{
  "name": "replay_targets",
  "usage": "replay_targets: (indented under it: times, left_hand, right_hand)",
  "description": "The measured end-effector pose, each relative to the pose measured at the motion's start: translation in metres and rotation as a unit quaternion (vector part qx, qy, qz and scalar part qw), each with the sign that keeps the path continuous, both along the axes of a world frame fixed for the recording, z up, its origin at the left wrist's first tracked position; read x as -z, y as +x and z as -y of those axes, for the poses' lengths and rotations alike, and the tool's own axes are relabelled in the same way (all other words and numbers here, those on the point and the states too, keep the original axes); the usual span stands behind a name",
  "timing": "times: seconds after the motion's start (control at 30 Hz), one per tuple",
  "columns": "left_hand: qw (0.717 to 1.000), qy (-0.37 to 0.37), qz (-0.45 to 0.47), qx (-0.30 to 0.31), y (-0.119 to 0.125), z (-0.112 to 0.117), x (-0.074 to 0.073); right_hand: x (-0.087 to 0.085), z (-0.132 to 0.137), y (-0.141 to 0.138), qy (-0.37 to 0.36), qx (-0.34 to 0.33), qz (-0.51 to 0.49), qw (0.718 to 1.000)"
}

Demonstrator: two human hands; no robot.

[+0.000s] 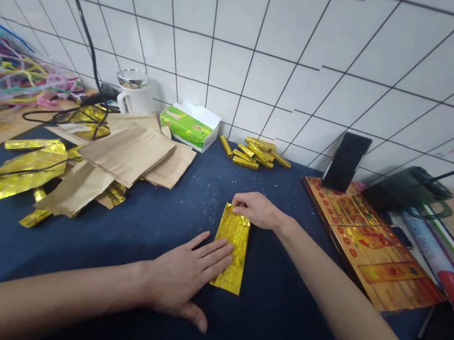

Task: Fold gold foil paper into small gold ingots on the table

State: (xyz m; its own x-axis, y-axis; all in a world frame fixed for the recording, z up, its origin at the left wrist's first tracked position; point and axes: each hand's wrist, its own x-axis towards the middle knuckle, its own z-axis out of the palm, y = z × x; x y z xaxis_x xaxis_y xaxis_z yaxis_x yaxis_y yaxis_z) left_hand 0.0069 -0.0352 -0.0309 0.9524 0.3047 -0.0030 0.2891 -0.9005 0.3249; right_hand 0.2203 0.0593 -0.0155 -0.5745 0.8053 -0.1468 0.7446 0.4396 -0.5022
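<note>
A strip of shiny gold foil paper (234,259) lies lengthwise on the dark blue table in front of me. My left hand (187,271) rests flat across its left side, fingers stretched out and thumb spread. At the strip's far end, the bent fingers of my right hand (257,209) pinch the top edge. Beyond it, against the wall, sits a small pile of rolled gold foil tubes (258,153). Off to the left are brown paper sheets (129,147) and crumpled gold foil pieces (29,170).
By the wall stand a green tissue pack (186,126), a white mug (136,98) and a phone (346,162), which leans above a red-gold printed box (375,249). A dark green cup (416,192) is at right. Colourful fuzzy stems (12,67) and a black cable (79,12) occupy the left.
</note>
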Motion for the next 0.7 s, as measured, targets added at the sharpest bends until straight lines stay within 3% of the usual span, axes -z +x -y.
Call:
replay_targets:
  times: [0.37,0.5,0.57,0.63,0.7]
  left_hand:
    - [1.000,0.008,-0.005,-0.027,0.006,0.008,-0.001]
    - [1.000,0.010,0.000,-0.025,0.005,0.009,-0.001]
    - [1.000,0.005,0.003,-0.026,0.005,0.008,-0.003]
    - [1.000,-0.004,0.010,-0.029,0.005,0.008,-0.005]
    - [0.999,-0.018,0.017,-0.030,0.005,0.008,-0.007]
  right_hand:
    - [0.002,0.012,-0.002,0.060,0.033,0.051,0.996]
    - [-0.003,0.031,-0.002,0.171,0.085,0.069,0.979]
    - [-0.004,0.048,-0.005,0.221,0.054,0.017,0.974]
    - [-0.002,0.065,-0.010,0.188,-0.008,-0.034,0.981]
    - [0.003,0.078,-0.014,0.125,-0.051,-0.021,0.991]
